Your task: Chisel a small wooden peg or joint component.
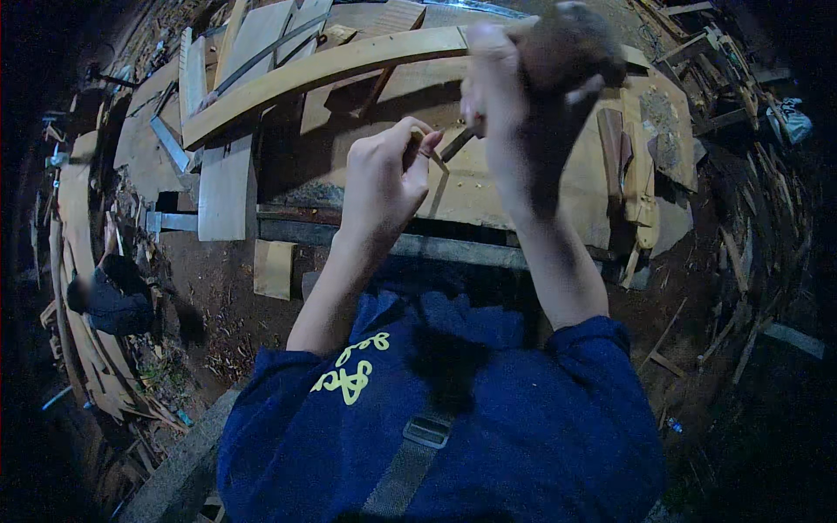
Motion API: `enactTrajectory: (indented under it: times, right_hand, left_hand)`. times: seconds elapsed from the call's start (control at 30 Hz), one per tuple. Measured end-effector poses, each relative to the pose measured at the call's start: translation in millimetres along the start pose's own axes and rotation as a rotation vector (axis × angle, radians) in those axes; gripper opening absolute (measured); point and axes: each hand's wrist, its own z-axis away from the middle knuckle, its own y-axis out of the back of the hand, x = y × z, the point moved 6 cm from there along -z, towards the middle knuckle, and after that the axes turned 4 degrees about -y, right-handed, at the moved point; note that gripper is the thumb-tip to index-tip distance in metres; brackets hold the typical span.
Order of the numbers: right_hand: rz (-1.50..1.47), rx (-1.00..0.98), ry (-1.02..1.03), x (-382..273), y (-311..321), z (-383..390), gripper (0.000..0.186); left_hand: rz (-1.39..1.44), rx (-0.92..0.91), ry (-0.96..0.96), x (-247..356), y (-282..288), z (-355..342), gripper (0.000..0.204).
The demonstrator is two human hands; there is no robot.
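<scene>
At 1 o'clock from the centre of the view, the right hand [510,105] is closed around a dark brown, rounded object [571,48]; motion blur prevents exact identification. The object is raised above the work surface.

Between 11 and 12 o'clock, nearer the centre, the left hand [384,174] is curled, with thumb and index finger pinching a slender pale piece [442,163]. This piece slants down toward 1 o'clock, over a broad wooden panel [475,196]. Whether its lower end touches the panel cannot be determined.

A curved wooden beam [340,65] arcs from 10 o'clock to 1 o'clock, beyond the left hand; the right hand and its object cover part of it. A flat pale board [227,192] projects from the work surface between 9 and 10 o'clock. A short wooden block [274,268] lies at 9 o'clock. Narrow wooden strips [641,166] lie at 2 o'clock. At the outer 9 o'clock position, another person [122,296] is partly visible in dark clothing.
</scene>
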Motion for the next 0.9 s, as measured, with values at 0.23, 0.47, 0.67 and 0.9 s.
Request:
enactTrajectory:
  times: [0.23, 0.47, 0.67, 0.9]
  right_hand:
    - [-0.034, 0.038, -0.151, 11, 4, 6, 0.021]
    - [0.027, -0.011, -0.095, 7, 4, 2, 0.025]
    - [0.097, 0.045, 0.026, -3, 12, 0, 0.02]
    - [-0.029, 0.03, -0.101, -5, 4, 4, 0.016]
  left_hand:
    - [0.0, -0.021, 0.02, -3, -1, -2, 0.012]
    - [0.02, 0.019, 0.004, -3, 3, 1, 0.013]
    - [0.033, 0.011, 0.088, -8, 4, 2, 0.011]
    - [0.022, 0.013, -0.023, 3, 1, 5, 0.008]
